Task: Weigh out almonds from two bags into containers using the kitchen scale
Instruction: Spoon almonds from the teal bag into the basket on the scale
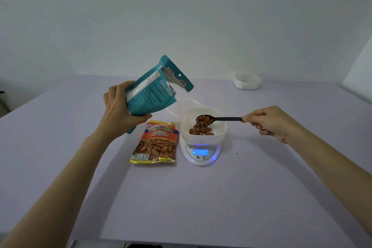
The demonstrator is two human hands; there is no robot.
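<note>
One loaded spoon (203, 120) of almonds (200, 131) hangs over the white container (220, 127) on the scale (201, 153), mid-table (201, 207), with the right hand (269, 122) pinching the handle end. Dump it all and the reading probably overshoots. The left hand (118, 106) grips the torn teal bag (153, 94) at a tilt, so it might spill.

Count: two bags (orange bag (156, 143) lies flat beside the scale), one spoon, one scale, three containers: one on the scale, a clear container (191, 102) behind it, and a far container (246, 81) near the far right corner.
</note>
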